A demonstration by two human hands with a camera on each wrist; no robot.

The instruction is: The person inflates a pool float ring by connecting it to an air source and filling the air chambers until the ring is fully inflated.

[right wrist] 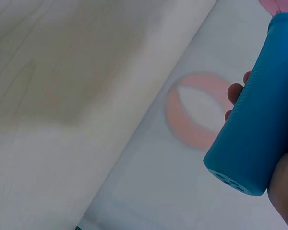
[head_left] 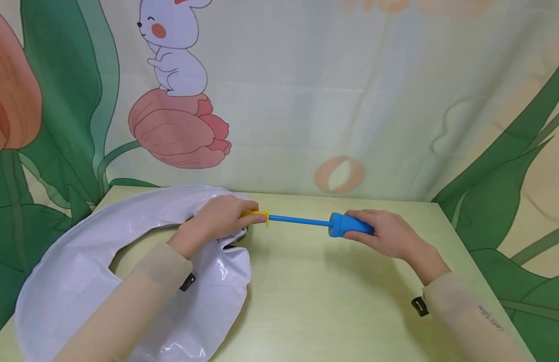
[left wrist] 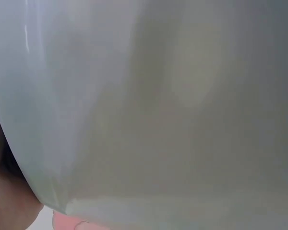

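Note:
A blue hand pump point(head_left: 336, 224) stretches sideways above the table, its thin blue rod point(head_left: 299, 220) drawn out. My right hand point(head_left: 388, 232) grips the thick blue cylinder; in the right wrist view fingers and palm wrap this pump point(right wrist: 254, 112), and small holes show in its end. At the other end, my left hand point(head_left: 220, 215) pinches the yellow tip point(head_left: 257, 213) beside a pale grey inflatable ring point(head_left: 76, 266). The ring is creased and partly filled. Its glossy surface point(left wrist: 149, 124) fills most of the left wrist view. Whether the tip sits in a valve is hidden.
A pale wooden table point(head_left: 306, 301) lies under both arms, and the ring covers its left part. Behind it hangs a printed curtain point(head_left: 284, 100) with a rabbit and tulips, meeting the table's back edge.

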